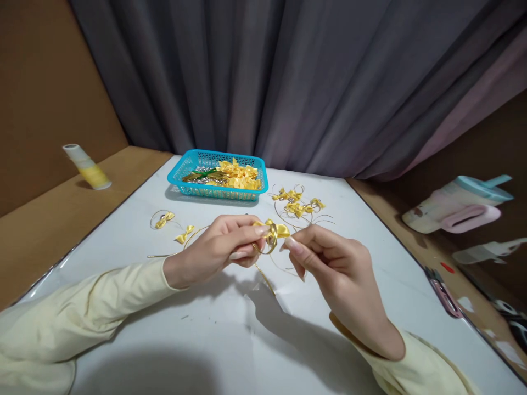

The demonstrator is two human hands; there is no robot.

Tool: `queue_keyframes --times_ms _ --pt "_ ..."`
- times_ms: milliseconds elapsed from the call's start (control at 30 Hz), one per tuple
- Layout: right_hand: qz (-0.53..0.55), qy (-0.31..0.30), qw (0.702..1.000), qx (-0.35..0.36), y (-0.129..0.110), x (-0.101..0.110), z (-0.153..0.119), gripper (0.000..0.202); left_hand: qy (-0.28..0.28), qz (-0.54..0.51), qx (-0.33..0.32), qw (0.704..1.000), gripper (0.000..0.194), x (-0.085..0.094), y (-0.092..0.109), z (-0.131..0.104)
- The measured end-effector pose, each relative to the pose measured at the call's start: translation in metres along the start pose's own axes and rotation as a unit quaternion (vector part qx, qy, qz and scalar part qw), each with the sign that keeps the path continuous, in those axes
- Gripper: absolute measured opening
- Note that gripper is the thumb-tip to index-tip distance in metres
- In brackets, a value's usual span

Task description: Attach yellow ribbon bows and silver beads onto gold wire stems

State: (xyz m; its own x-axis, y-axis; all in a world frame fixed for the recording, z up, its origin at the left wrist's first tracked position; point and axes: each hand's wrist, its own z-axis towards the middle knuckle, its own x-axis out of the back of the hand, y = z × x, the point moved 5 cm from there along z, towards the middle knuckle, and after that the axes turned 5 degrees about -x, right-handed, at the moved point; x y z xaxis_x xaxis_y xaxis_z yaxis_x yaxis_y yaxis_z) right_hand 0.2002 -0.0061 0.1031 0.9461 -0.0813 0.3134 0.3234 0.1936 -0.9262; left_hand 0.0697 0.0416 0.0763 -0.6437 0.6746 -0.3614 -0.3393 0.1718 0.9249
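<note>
Here, a smooth white surface (132, 247) lies under it all, with a blue plastic basket (218, 191) full of little holes near the far edge. Above the surface, the left hand (226, 240) and right hand (335, 263) seem busy fitting a yellow bow (282, 230) and a gold loop (275, 237) together, which calls for a steady hold and gentle tips. The left fingers close on the soft, shiny bow; I cannot tell if the right ones pinch its other end. The thin, round loop sits against it.
</note>
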Motion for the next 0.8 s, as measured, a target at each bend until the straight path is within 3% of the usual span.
queue_keyframes --times_ms 133,267,433,633,800 --pt "0.141 -0.055 0.984 -0.092 0.01 -0.008 0.005 0.023 0.016 0.029 -0.015 0.999 0.026 0.001 0.002 -0.002" --pt "0.194 -0.081 0.968 -0.134 0.014 -0.012 0.007 0.021 0.022 0.052 -0.035 0.998 0.026 0.002 0.003 -0.003" --pt "0.174 -0.054 0.98 -0.079 0.012 -0.01 0.006 0.02 0.029 0.064 -0.042 0.997 0.025 0.002 0.002 -0.004" --pt "0.012 0.009 1.0 0.025 0.005 -0.009 -0.001 0.023 -0.003 0.058 -0.025 0.998 0.025 -0.003 -0.003 -0.004" --pt "0.014 -0.01 0.999 0.038 0.003 -0.009 0.003 0.024 0.013 0.13 -0.057 0.99 0.025 -0.002 0.005 -0.003"
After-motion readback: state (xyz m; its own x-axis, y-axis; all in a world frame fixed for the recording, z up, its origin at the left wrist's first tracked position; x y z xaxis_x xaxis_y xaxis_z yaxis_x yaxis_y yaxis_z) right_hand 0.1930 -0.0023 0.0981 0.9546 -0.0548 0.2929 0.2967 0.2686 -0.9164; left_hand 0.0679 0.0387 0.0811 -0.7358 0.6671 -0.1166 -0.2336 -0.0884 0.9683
